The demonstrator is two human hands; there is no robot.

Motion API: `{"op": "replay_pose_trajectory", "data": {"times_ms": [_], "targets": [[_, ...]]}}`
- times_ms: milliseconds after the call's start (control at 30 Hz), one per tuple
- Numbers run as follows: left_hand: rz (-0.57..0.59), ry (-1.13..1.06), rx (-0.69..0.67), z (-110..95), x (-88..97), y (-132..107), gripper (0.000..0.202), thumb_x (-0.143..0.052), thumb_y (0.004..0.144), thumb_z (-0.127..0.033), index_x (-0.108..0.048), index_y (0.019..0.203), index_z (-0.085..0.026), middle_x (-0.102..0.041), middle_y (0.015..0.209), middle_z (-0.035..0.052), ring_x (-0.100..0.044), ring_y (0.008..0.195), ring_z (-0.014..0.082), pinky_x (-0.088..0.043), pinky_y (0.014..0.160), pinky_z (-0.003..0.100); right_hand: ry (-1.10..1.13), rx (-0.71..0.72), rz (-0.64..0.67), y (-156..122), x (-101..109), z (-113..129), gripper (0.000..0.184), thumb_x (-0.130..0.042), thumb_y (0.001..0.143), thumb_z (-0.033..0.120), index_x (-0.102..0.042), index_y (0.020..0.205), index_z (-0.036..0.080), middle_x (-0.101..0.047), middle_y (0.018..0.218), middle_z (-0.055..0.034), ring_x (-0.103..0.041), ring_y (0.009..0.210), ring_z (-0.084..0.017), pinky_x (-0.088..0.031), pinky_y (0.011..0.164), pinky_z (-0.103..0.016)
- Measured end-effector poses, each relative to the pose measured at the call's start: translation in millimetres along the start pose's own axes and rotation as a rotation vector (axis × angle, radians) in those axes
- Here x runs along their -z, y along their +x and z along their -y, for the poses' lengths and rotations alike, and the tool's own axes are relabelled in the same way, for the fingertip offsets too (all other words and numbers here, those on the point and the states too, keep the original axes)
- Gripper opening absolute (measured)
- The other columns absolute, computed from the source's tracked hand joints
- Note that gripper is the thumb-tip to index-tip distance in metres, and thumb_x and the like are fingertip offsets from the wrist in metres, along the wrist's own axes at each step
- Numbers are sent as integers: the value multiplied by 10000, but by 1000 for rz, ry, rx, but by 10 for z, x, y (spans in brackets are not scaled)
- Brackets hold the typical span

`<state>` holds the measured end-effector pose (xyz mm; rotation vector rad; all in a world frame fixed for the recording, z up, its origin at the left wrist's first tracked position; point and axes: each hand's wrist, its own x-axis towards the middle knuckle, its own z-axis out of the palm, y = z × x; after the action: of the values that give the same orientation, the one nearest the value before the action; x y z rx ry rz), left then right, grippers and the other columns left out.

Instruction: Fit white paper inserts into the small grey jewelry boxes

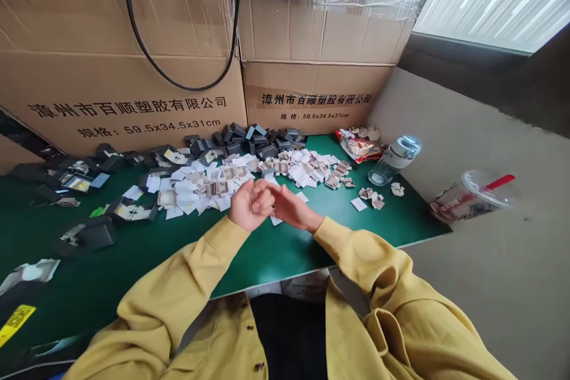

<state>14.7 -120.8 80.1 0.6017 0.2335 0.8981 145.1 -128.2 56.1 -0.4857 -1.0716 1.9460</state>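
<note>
Left hand (pixel 250 208) loosely curled | right hand (pixel 295 209) half-open, touching it | anything held: can't tell | white pieces (pixel 189 191) beyond, on worktop (pixel 276 252)

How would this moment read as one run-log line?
left hand: curled, meeting right hand | table: green | beyond hands: white pieces, dark boxes

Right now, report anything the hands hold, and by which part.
No held thing shows, though the left hand and right hand, close together, could hide something small.
</note>
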Motion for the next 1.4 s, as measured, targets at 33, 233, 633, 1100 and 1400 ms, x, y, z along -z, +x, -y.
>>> {"op": "replay_pose_trajectory", "data": {"times_ms": [33, 233, 633, 1100, 1400], "targets": [[-2, -3, 37, 27, 58, 22, 322, -383, 846, -396, -401, 605, -183, -256, 356, -56, -179, 325, 71, -160, 333, 166, 4, -1, 1, 51, 23, -15, 435, -497, 771, 568, -550, 1001, 203, -620, 904, -47, -582, 867, -164, -487, 727, -295], [-65, 129, 31, 289, 474, 213, 377, -438, 825, -441, -454, 573, -161, -312, 291, -43, -192, 261, 57, -141, 306, 169, -34, -22, -26, 350, 244, -193, 432, -585, 733, 524, -562, 995, 181, -644, 932, -76, -600, 879, -181, -480, 766, -317], [-171, 217, -41, 387, 780, 254, 428, -350, 826, -556, -429, 631, -182, -440, 319, -15, -319, 248, 91, -184, 323, 198, -441, 171, -205, 336, 501, -356, 312, -508, 822, 412, -495, 1072, 226, -569, 951, -39, -538, 901, -150, -417, 843, -302], [-728, 340, -728, 285, 642, 198, 301, -444, 782, -438, -453, 617, -186, -498, 623, 11, -489, 613, 124, -394, 611, 266, -959, 348, -89, 359, 116, -565, 72, -402, 822, 171, -456, 828, 217, -483, 662, 13, -431, 590, -129, -323, 582, -240], [-648, 329, -693, 200, 690, 210, 314, -462, 770, -454, -474, 613, -183, -481, 591, 7, -469, 562, 113, -380, 555, 248, -964, 385, -301, 390, 56, -641, 315, -440, 810, 263, -261, 556, 213, -320, 567, 28, -309, 544, -108, -245, 531, -246]]}}
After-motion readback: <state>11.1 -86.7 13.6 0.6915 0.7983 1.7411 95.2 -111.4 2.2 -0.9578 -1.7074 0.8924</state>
